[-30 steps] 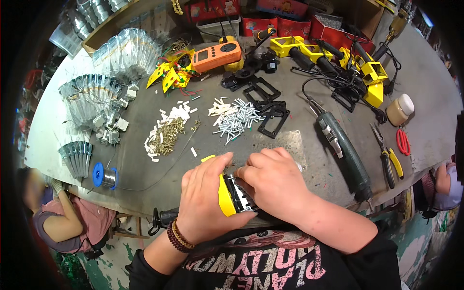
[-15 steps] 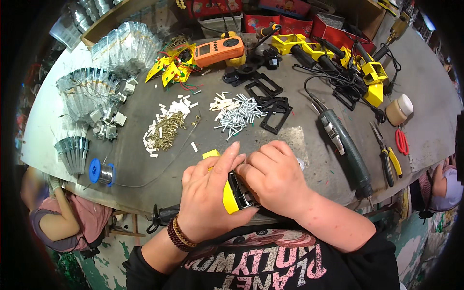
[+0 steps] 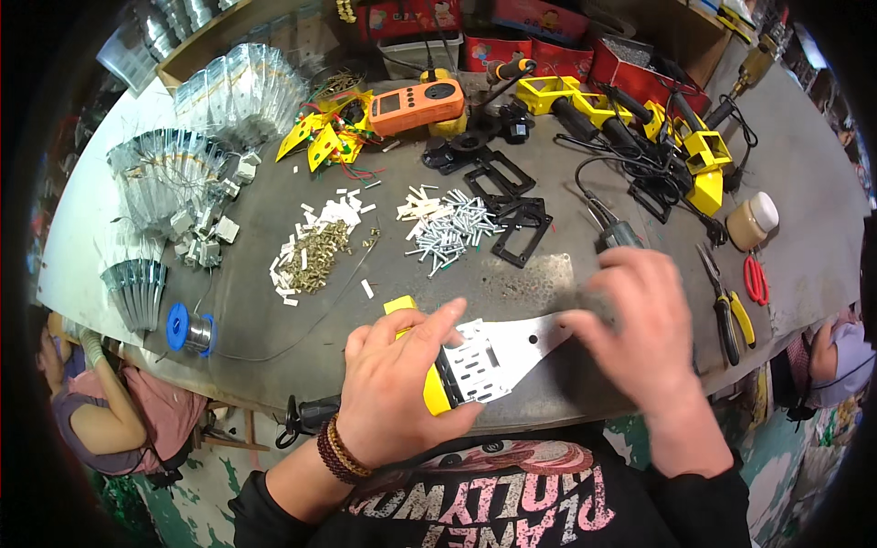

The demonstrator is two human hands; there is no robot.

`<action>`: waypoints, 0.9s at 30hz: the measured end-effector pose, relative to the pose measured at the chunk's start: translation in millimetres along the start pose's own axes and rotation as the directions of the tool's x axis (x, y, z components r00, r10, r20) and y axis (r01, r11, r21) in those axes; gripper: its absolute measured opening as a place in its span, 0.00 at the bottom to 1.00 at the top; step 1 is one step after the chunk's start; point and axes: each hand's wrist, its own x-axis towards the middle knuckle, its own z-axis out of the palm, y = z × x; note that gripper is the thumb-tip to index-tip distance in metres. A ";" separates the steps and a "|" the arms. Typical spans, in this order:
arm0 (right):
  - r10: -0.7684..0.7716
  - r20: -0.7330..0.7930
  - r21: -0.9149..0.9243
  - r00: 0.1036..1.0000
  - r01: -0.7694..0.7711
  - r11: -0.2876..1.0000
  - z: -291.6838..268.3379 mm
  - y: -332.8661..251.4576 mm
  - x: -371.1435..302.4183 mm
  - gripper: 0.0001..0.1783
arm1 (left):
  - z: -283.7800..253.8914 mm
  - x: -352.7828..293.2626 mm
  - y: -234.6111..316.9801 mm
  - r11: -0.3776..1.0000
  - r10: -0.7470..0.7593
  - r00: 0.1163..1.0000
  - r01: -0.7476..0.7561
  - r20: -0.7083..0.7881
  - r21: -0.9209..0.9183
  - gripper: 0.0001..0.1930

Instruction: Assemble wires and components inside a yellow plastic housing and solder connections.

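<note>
One left hand point(image 3: 388, 388) grips yellow housing point(image 3: 437, 393), right hand point(image 3: 641, 329) blurred, hold unclear; red box point(image 3: 618, 71) holds grey bits point(image 3: 628, 46).

You wear a black top point(image 3: 644, 522), its left sleeve point(image 3: 276, 498) ending behind your left grip point(image 3: 393, 374) and its right sleeve point(image 3: 705, 507) ending behind your right grip point(image 3: 639, 324). Between the left grip and that sleeve you have a bracelet point(image 3: 340, 452) of dark red-brown and tan beads, looped in strands. Behind both grips, your top shows a pinkish picture point(image 3: 534, 454), then, farther back, large block lettering point(image 3: 541, 513) in pink and white
</note>
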 end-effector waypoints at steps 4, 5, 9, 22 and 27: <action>0.406 0.197 -0.187 0.892 -0.373 0.909 -10.3 45.2 -48.0 0.35 | 4.8 5.6 0.7 0.997 0.056 0.998 -0.058 -0.026 -0.053 0.39; 0.517 0.254 -0.203 0.817 -0.477 0.855 -10.3 52.1 -53.7 0.38 | 5.0 5.5 1.0 0.997 0.053 0.998 -0.054 -0.025 -0.056 0.39; 0.529 0.164 0.249 0.833 -0.554 0.795 -23.5 88.8 -61.1 0.36 | 4.9 9.7 -0.1 0.993 0.101 0.995 -0.102 -0.010 -0.053 0.33; 0.294 0.175 0.814 0.940 0.030 -0.580 -4.3 45.0 -68.9 0.46 | -1.3 2.4 -4.5 0.988 0.149 0.977 -0.140 0.153 -0.066 0.18; 0.171 -0.003 0.938 0.985 0.062 -0.340 -7.7 63.7 -67.6 0.57 | 1.8 4.1 13.4 0.999 0.018 0.987 -0.024 0.158 0.039 0.13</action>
